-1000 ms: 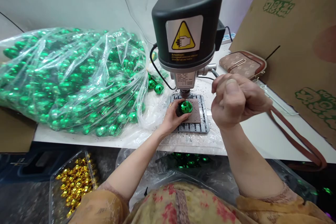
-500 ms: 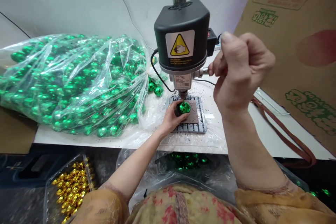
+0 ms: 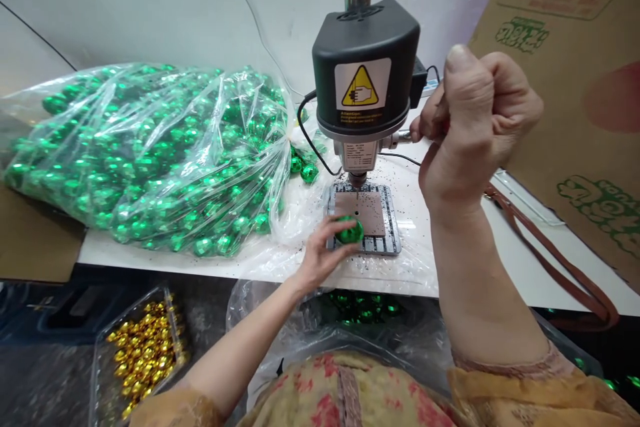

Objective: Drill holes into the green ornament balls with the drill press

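My left hand [image 3: 323, 250] is closed around a shiny green faceted ball [image 3: 350, 231], held over the front left of the drill press base [image 3: 393, 240]. On that base lies a flat brownish pad [image 3: 374, 217] with a small hole in it. Above the pad, the thin drill bit [image 3: 357, 197] points down from the black drill press head [image 3: 367, 73], apart from the ball. Up at the right of the head, my right hand [image 3: 475, 127] is clenched on the feed handle [image 3: 403, 137]; most of the handle is hidden by the fingers.
A clear plastic bag [image 3: 165, 160] full of green balls lies on the left of the white table [image 3: 175, 263]. Two loose green balls [image 3: 309, 173] sit beside it. A cardboard box [image 3: 575, 100] and brown strap [image 3: 555, 267] are on the right. Below stands a bin of golden balls [image 3: 145, 353].
My left hand has drawn the green ball from beneath the drill bit toward me, uncovering the pad's hole. My right hand stays on the handle. The whole view has shifted slightly.
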Action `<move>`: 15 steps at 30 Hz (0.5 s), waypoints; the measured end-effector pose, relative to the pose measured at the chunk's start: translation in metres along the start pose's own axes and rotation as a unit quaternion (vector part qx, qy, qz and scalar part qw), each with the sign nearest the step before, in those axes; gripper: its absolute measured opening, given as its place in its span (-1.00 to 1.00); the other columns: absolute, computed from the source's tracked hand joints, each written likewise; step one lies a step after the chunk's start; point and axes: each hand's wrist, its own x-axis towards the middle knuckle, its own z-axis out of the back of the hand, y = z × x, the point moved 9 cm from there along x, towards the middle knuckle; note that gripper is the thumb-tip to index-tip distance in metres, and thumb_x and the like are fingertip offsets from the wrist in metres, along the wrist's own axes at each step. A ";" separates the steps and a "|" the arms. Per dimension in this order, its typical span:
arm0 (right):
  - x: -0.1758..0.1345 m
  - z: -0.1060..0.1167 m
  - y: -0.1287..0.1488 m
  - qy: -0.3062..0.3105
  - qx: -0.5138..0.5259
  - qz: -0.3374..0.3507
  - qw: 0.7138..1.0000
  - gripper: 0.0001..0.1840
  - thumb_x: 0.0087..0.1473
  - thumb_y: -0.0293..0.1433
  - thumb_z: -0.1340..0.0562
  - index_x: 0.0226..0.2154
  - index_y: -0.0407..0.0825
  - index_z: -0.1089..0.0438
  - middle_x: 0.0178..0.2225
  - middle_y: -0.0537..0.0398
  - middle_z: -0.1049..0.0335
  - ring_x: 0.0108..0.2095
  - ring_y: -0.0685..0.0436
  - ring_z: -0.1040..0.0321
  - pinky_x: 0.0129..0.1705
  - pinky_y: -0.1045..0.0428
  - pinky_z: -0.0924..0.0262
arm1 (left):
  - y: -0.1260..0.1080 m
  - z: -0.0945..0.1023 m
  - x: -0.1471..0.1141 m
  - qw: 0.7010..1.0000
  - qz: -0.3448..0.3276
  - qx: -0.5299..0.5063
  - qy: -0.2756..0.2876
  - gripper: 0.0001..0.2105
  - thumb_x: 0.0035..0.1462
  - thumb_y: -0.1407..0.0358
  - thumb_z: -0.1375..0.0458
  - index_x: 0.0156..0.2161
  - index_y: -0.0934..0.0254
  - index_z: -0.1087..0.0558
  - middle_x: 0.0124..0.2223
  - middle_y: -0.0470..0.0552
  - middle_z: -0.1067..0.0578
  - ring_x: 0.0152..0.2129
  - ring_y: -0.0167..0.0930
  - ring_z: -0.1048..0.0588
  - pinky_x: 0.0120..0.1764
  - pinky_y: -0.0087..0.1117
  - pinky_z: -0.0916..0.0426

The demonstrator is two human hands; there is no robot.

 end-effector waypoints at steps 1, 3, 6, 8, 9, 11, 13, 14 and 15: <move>0.000 -0.001 0.001 0.003 0.006 -0.002 1.000 -0.46 0.12 -0.24 -0.34 -0.64 0.01 -0.01 -0.75 0.37 0.06 -0.75 0.16 0.08 -0.70 0.10 0.18 | -0.011 -0.007 -0.012 0.999 -0.030 0.006 0.035 -0.69 0.21 0.19 -0.32 0.05 0.12 -0.53 0.15 0.12 -0.46 0.10 -0.25 -0.49 0.12 -0.21 -0.43; -0.001 -0.002 0.002 0.008 0.010 -0.001 1.000 -0.48 0.14 -0.27 -0.31 -0.63 -0.01 -0.02 -0.74 0.38 0.05 -0.74 0.19 0.05 -0.68 0.13 0.15 | -0.032 -0.028 -0.042 0.988 -0.093 0.039 0.120 -0.74 0.24 0.21 -0.28 0.03 0.11 -0.55 0.21 0.14 -0.41 0.08 -0.27 -0.49 0.09 -0.27 -0.45; -0.002 -0.002 0.003 0.008 0.014 0.003 1.000 -0.52 0.17 -0.32 -0.28 -0.63 -0.02 -0.04 -0.74 0.39 0.04 -0.74 0.20 0.04 -0.67 0.14 0.14 | -0.048 -0.066 -0.090 0.931 -0.194 0.172 0.256 -0.70 0.27 0.27 -0.23 0.10 0.06 -0.50 0.27 0.16 -0.38 0.09 -0.24 -0.47 0.12 -0.21 -0.43; -0.003 0.000 0.003 0.005 0.015 0.005 1.000 -0.54 0.18 -0.35 -0.26 -0.63 -0.02 -0.06 -0.74 0.39 0.02 -0.73 0.20 0.02 -0.66 0.13 0.14 | -0.048 -0.082 -0.111 0.885 -0.255 0.253 0.296 -0.63 0.26 0.27 -0.22 0.17 0.06 -0.44 0.27 0.18 -0.40 0.11 -0.18 -0.45 0.17 -0.10 -0.39; -0.004 0.000 0.002 0.004 0.015 0.006 1.000 -0.54 0.18 -0.36 -0.26 -0.63 -0.03 -0.06 -0.74 0.39 0.01 -0.73 0.20 0.01 -0.65 0.13 0.13 | -0.049 -0.082 -0.114 0.876 -0.281 0.270 0.285 -0.62 0.26 0.24 -0.21 0.18 0.09 -0.42 0.25 0.19 -0.42 0.13 -0.16 -0.44 0.19 -0.07 -0.37; -0.004 0.001 0.002 0.004 0.015 0.009 1.000 -0.55 0.18 -0.36 -0.26 -0.63 -0.03 -0.06 -0.74 0.38 0.00 -0.73 0.20 0.01 -0.63 0.13 0.12 | -0.051 -0.066 -0.098 0.891 -0.306 0.266 0.203 -0.65 0.28 0.22 -0.19 0.16 0.14 -0.41 0.18 0.19 -0.49 0.14 -0.18 -0.44 0.19 -0.08 -0.38; -0.004 0.002 0.002 0.005 0.015 0.008 1.000 -0.54 0.18 -0.36 -0.26 -0.63 -0.02 -0.06 -0.73 0.38 0.00 -0.72 0.20 0.01 -0.63 0.13 0.12 | -0.046 -0.027 -0.060 0.923 -0.280 0.254 0.071 -0.71 0.30 0.33 -0.14 0.11 0.18 -0.41 0.09 0.17 -0.55 0.09 -0.24 -0.48 0.11 -0.16 -0.43; -0.005 0.003 0.002 0.004 0.014 0.006 1.000 -0.54 0.18 -0.37 -0.26 -0.63 -0.02 -0.06 -0.73 0.38 0.00 -0.72 0.20 0.00 -0.64 0.12 0.12 | -0.037 -0.002 -0.035 0.936 -0.240 0.258 0.001 -0.72 0.29 0.42 -0.10 0.08 0.20 -0.42 0.05 0.16 -0.56 0.05 -0.27 -0.51 0.06 -0.21 -0.45; -0.005 0.003 0.002 0.001 0.013 0.004 1.000 -0.54 0.18 -0.37 -0.26 -0.63 -0.02 -0.06 -0.73 0.38 0.00 -0.72 0.20 0.00 -0.64 0.12 0.12 | -0.024 0.024 -0.009 0.941 -0.190 0.272 -0.061 -0.74 0.29 0.46 -0.07 0.04 0.20 -0.43 -0.01 0.13 -0.58 0.00 -0.28 -0.53 0.01 -0.23 -0.46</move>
